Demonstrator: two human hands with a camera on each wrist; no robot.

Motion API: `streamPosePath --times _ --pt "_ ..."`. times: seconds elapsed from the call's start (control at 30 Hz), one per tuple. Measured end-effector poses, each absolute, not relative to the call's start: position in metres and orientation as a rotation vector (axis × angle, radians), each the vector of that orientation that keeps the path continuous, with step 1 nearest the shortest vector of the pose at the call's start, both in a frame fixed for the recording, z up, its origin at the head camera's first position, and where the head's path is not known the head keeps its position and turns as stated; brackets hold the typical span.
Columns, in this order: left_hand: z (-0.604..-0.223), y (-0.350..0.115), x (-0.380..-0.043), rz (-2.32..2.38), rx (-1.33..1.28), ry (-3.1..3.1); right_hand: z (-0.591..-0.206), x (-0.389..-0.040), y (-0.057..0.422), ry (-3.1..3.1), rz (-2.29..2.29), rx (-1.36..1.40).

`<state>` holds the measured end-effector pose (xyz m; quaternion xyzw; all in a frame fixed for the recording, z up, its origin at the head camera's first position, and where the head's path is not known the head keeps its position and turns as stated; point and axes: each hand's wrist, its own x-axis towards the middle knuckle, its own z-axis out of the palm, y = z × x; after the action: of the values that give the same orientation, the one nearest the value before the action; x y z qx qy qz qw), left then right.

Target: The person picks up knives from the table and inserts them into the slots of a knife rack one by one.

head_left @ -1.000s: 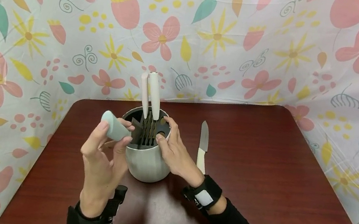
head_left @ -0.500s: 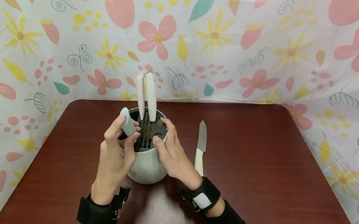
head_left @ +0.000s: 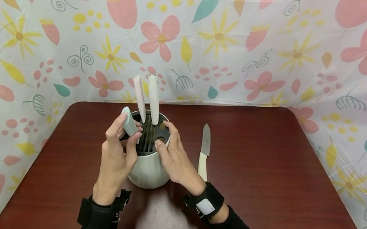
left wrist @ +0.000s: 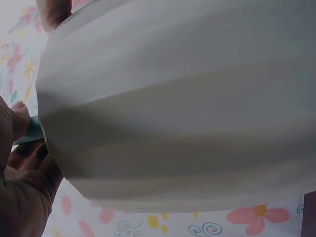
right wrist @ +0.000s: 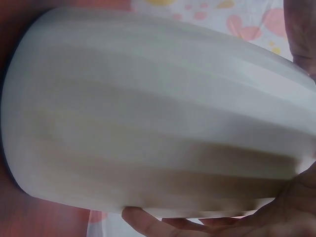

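Note:
My left hand [head_left: 117, 160] pinches the pale teal handle of a knife [head_left: 129, 123] between thumb and fingers, at the left side of the knife holder's opening. Its blade is hidden now. My right hand [head_left: 179, 157] grips the rim of the round, ribbed, off-white knife holder [head_left: 149, 174], thumb and index finger at the top; other fingers lie along its wall in the right wrist view. A pink-handled knife [head_left: 139, 96] and a white handle [head_left: 153, 99] stand upright in the dark slotted insert. The holder's wall [left wrist: 173, 108] fills most of the left wrist view.
A knife with a cream handle [head_left: 203, 167] lies on the brown table [head_left: 268, 178], right of the holder and near my right wrist. Behind the table hangs a floral cloth [head_left: 232, 49].
My left hand has moved right and inward with the teal-handled knife, whose handle now sits closer over the holder. The pink handle leans further left. The right hand keeps its grip.

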<state>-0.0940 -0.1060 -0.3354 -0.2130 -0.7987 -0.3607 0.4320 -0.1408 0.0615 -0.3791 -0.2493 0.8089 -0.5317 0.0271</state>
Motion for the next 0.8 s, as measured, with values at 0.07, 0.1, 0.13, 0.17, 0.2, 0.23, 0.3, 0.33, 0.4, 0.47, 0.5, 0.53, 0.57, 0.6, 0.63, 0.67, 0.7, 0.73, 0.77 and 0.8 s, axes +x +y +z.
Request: streamPosePath --times 0.07,0.1,0.13,0.17,0.2,0.23,0.3,0.33,0.4,0.47,0.5,0.53,0.57,0.6,0.63,0.67,0.7,0.73,0.77,0.8 --pt "-0.335 -0.106 -0.097 -0.923 -0.512 -1.990 -0.379 -0.141 0.062 2.501 -1.650 -0.772" --pt "-0.334 -0.106 -0.098 -0.935 -0.495 -1.986 -0.379 -0.141 0.061 2.503 -1.653 -0.774" --pt "-0.334 -0.106 -0.100 -0.953 -0.479 -1.979 -0.379 -0.141 0.061 2.503 -1.652 -0.770" --pt "-0.333 -0.106 -0.101 -0.970 -0.465 -1.973 -0.379 -0.141 0.061 2.502 -1.655 -0.769" --pt "-0.333 -0.106 -0.103 -0.985 -0.452 -1.968 -0.379 -0.141 0.061 2.502 -1.653 -0.763" --pt "-0.333 -0.106 -0.104 -0.999 -0.442 -1.963 -0.380 -0.141 0.061 2.505 -1.654 -0.761" --pt "-0.333 -0.106 -0.105 -1.010 -0.435 -1.957 -0.380 -0.141 0.061 2.502 -1.652 -0.754" --pt "-0.333 -0.105 -0.105 -1.015 -0.437 -1.953 -0.380 -0.140 0.062 2.501 -1.650 -0.752" --pt "-0.334 -0.105 -0.105 -1.017 -0.438 -1.946 -0.380 -0.140 0.062 2.505 -1.644 -0.755" --pt "-0.335 -0.104 -0.105 -1.019 -0.435 -1.945 -0.380 -0.140 0.063 2.502 -1.642 -0.762" --pt "-0.337 -0.103 -0.104 -1.017 -0.434 -1.949 -0.380 -0.140 0.063 2.502 -1.638 -0.766" --pt "-0.338 -0.102 -0.104 -1.011 -0.428 -1.963 -0.380 -0.140 0.064 2.502 -1.636 -0.772" --pt "-0.340 -0.101 -0.104 -0.993 -0.416 -1.983 -0.380 -0.140 0.064 2.500 -1.634 -0.777" --pt "-0.342 -0.100 -0.104 -0.985 -0.405 -2.001 -0.380 -0.140 0.064 2.500 -1.632 -0.782" --pt "-0.344 -0.099 -0.103 -0.980 -0.390 -2.021 -0.380 -0.140 0.064 2.500 -1.632 -0.788" --pt "-0.345 -0.098 -0.103 -0.976 -0.377 -2.039 -0.380 -0.140 0.064 2.499 -1.633 -0.795" --pt "-0.346 -0.097 -0.103 -0.969 -0.361 -2.059 -0.380 -0.140 0.064 2.501 -1.633 -0.800" --pt "-0.346 -0.097 -0.103 -0.967 -0.345 -2.075 -0.381 -0.140 0.064 2.502 -1.636 -0.801" --pt "-0.346 -0.096 -0.103 -0.969 -0.334 -2.084 -0.381 -0.140 0.064 2.504 -1.637 -0.798" --pt "-0.346 -0.096 -0.102 -0.977 -0.328 -2.090 -0.381 -0.140 0.064 2.510 -1.636 -0.791"
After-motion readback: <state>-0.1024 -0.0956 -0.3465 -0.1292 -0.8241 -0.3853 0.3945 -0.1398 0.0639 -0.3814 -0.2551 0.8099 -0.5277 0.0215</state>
